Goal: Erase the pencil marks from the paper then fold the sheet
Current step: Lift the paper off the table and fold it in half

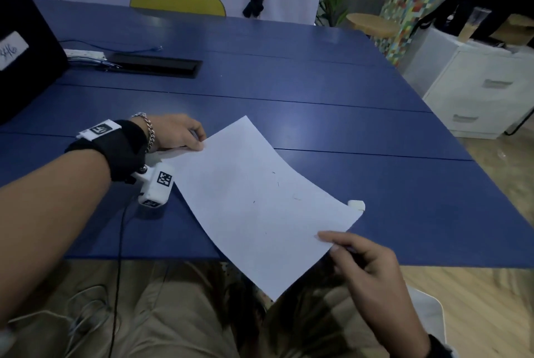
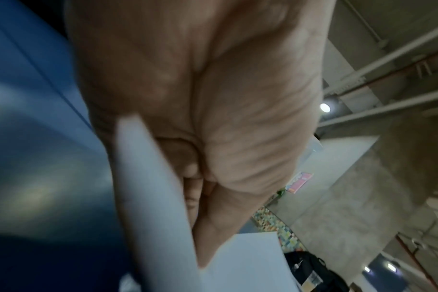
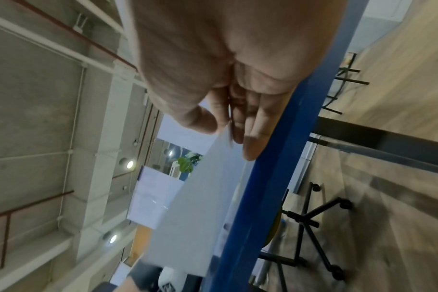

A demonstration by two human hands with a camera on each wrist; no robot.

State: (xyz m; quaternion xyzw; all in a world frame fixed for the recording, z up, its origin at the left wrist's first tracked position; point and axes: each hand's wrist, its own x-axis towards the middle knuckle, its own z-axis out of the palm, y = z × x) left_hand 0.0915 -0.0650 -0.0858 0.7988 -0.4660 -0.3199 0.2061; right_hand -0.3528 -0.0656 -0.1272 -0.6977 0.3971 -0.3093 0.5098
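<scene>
Both the left hand (image 1: 176, 133) and right hand (image 1: 365, 263) are pinching opposite corners of the paper (image 1: 260, 201), risking a crooked fold if misaligned

The paper (image 1: 254, 198) lies askew on the bench (image 1: 318, 91), its near corner hanging over the front edge, with the left hand (image 1: 176, 133) at its far-left edge, the right hand (image 1: 364, 262) at its near-right edge (an eraser (image 1: 357, 205) just beyond that corner).
</scene>
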